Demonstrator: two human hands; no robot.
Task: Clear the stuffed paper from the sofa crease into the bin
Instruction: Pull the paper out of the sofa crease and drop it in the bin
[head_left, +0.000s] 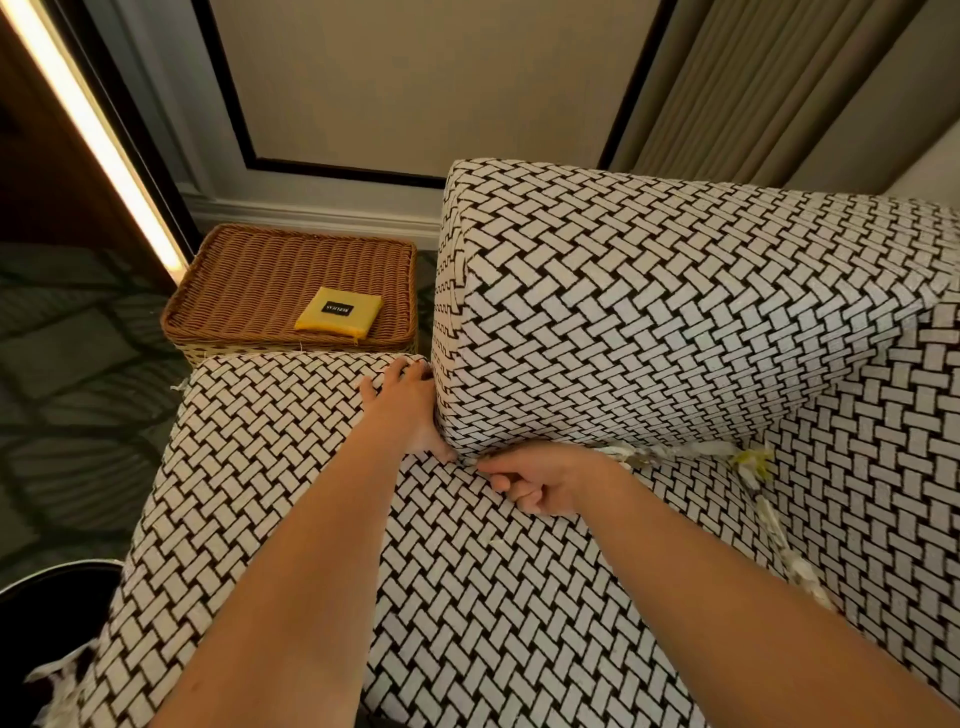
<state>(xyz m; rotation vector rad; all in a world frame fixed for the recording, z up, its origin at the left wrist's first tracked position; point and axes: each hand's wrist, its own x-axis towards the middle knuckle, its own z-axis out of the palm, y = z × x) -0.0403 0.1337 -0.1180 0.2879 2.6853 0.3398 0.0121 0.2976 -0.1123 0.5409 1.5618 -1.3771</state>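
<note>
Probing the crease (465, 458), you press left grip (410, 410) flat, right grip (540, 483) curled (contents unclear); next, pull paper (675, 451).

Matt black-and-white basketweave-print cloth sofa (623, 312); crumpled white paper strips (748, 462) in its crease; rough brown woven wicker basket (260, 280) and glossy black bin (57, 571) beside it.

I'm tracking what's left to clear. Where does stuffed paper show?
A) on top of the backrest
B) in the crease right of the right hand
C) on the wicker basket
B: torn paper pokes out from under the backrest, just past the right hand.
</note>
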